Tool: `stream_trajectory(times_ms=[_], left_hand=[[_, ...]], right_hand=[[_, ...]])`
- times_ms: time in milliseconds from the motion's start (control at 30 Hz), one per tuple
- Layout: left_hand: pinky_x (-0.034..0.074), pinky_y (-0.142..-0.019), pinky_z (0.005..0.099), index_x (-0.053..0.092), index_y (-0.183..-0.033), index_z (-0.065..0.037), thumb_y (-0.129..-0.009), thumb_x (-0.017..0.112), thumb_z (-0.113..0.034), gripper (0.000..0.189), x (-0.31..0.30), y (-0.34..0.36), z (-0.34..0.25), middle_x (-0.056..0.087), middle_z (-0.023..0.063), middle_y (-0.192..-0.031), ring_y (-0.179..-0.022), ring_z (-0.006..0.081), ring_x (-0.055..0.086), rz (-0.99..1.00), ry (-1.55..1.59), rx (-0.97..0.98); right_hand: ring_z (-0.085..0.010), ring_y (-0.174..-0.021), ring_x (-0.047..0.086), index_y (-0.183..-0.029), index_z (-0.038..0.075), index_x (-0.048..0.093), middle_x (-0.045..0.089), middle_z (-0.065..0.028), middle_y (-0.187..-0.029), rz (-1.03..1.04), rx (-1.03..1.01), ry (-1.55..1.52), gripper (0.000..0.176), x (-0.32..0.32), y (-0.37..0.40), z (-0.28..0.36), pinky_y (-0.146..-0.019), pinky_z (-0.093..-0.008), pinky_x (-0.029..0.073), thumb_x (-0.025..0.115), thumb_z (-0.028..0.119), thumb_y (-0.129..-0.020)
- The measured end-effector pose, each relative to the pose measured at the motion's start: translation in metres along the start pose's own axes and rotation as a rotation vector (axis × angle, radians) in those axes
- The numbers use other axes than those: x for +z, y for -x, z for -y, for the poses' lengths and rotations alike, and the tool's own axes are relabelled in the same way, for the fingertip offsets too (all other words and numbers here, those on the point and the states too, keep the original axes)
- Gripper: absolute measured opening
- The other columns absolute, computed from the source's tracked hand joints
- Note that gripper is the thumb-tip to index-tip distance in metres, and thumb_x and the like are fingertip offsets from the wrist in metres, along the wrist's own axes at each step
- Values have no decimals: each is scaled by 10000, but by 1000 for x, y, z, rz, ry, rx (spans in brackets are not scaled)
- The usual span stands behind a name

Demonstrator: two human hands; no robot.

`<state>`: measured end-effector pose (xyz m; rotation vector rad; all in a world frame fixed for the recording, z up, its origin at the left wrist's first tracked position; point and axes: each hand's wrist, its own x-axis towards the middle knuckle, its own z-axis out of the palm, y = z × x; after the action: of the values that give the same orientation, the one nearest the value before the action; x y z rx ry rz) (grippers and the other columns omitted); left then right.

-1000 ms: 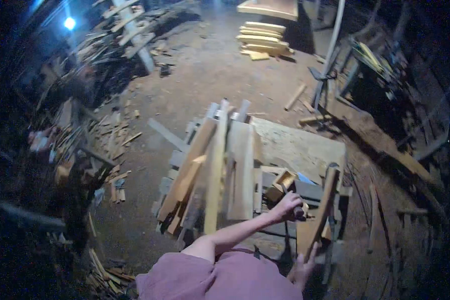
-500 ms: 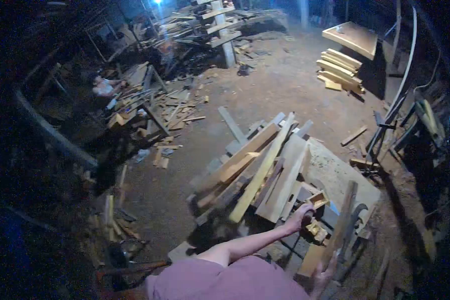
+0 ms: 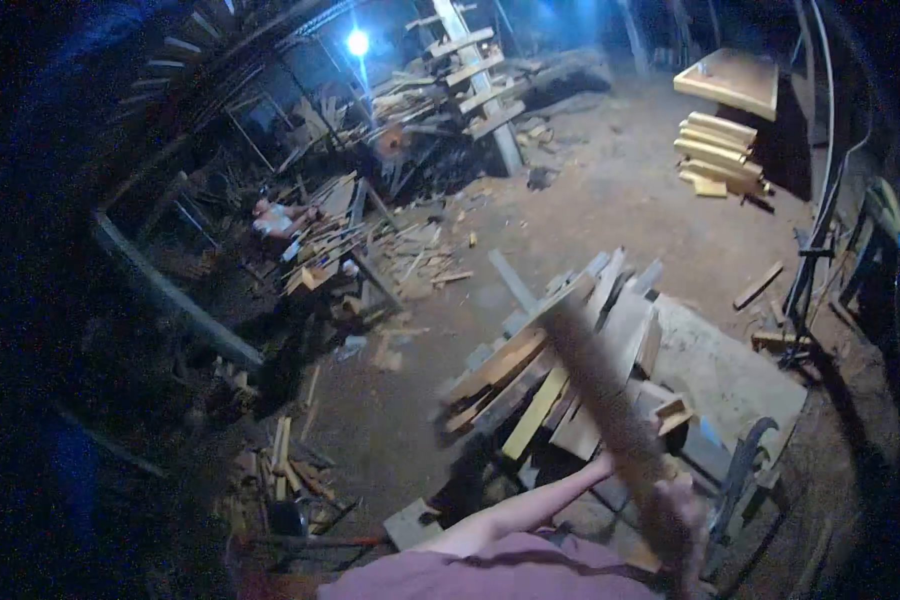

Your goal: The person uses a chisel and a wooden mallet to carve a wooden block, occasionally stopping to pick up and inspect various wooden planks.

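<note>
A wooden plank, smeared by motion, is raised at a slant over the workbench. My right hand is closed around its lower part. My left hand reaches out behind the plank, which covers most of its fingers, so I cannot see what they hold. Just beyond it lies a small open wooden box. To the right of the plank rests a dark long tool with a hooked end. Long boards are piled across the far left part of the bench.
A pale flat sheet forms the bench's right side. Stacked yellowish boards stand at the back right beneath a panel. Offcuts litter the floor at left, near another person. A post with crosspieces rises behind.
My right hand has lifted the plank from the bench and swung it up, leftward across my left hand. The view has shifted, so the surroundings appear further right and tilted.
</note>
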<state>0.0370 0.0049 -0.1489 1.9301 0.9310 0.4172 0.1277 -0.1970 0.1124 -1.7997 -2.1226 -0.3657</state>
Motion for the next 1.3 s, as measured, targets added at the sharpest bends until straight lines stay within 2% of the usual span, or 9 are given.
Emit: stream_trajectory(times_ms=[67, 133, 267, 300, 400, 433, 767, 1000, 1300], left_hand=[[445, -712, 249, 576, -1028, -36, -839, 582, -179, 237, -31, 50, -75, 609, 17, -865, -782, 94, 537, -338, 666, 111], [442, -702, 237, 565, -1042, -52, -828, 593, -143, 234, -33, 51, -72, 600, 12, -856, -750, 99, 535, -471, 385, 277], [408, -883, 297, 512, -1093, -30, -807, 613, -121, 317, -25, 38, -7, 553, 78, -1046, -982, 143, 508, -162, 654, 252], [418, -816, 290, 480, -1146, -43, -857, 578, -266, 378, -6, 42, -36, 507, 58, -1128, -958, 145, 499, -424, 566, 378], [416, -836, 331, 499, -1090, -38, -802, 652, -213, 370, -22, 66, -76, 580, 101, -1001, -951, 195, 548, -505, 457, 200], [431, -814, 332, 521, -1068, -60, -810, 636, -207, 319, -26, 64, -93, 598, 115, -943, -941, 203, 566, -452, 331, 63], [466, -592, 247, 503, -1091, -73, -835, 627, -180, 304, -27, 72, -94, 579, 39, -848, -691, 91, 562, -485, 316, 110], [432, -818, 325, 535, -1041, -98, -798, 652, -239, 304, -49, 52, -78, 575, 110, -987, -917, 222, 561, -394, 238, 129], [432, -827, 339, 535, -1006, -93, -768, 671, -223, 303, -78, 32, -70, 539, 117, -956, -934, 272, 541, -306, 323, 158]], right_hand=[[-266, -652, 566, -1179, 125, 445, 543, -108, -720, 70, -163, -551, 371, 38, 23, -21, -564, -362, 432, 528, 161, -819], [-293, -648, 566, -1157, 76, 480, 533, -102, -737, 108, -62, -847, 439, 12, 14, -12, -597, -380, 444, 607, 130, -740], [-267, -899, 566, -1258, 60, 443, 554, -128, -953, 35, 40, -1206, 579, 75, 71, -35, -825, -340, 431, 593, 41, -698], [-295, -1093, 494, -1319, 75, 366, 502, -180, -1139, 408, 306, -1018, 640, -10, 37, -27, -922, -348, 386, 584, 61, -718], [-420, -1300, 168, -1358, 151, 333, 282, -183, -1403, 423, 548, -1003, 704, -12, 61, -43, -1053, -499, 111, 642, 264, -736], [-351, -1222, 362, -1361, 142, 324, 432, -203, -1288, 409, 561, -600, 686, -14, 66, -43, -1016, -457, 247, 627, 223, -752], [-338, -1178, 428, -1376, 108, 262, 414, -214, -1286, 144, 661, -811, 734, 46, 83, -71, -957, -381, 356, 587, 82, -718], [-349, -1140, 458, -1374, 130, 273, 446, -207, -1260, 157, 728, -646, 737, 47, 73, -26, -937, -385, 370, 596, 91, -713], [-343, -1120, 472, -1346, 134, 324, 392, -207, -1307, 179, 881, -546, 640, 30, 65, 37, -856, -401, 421, 630, 276, -802]])
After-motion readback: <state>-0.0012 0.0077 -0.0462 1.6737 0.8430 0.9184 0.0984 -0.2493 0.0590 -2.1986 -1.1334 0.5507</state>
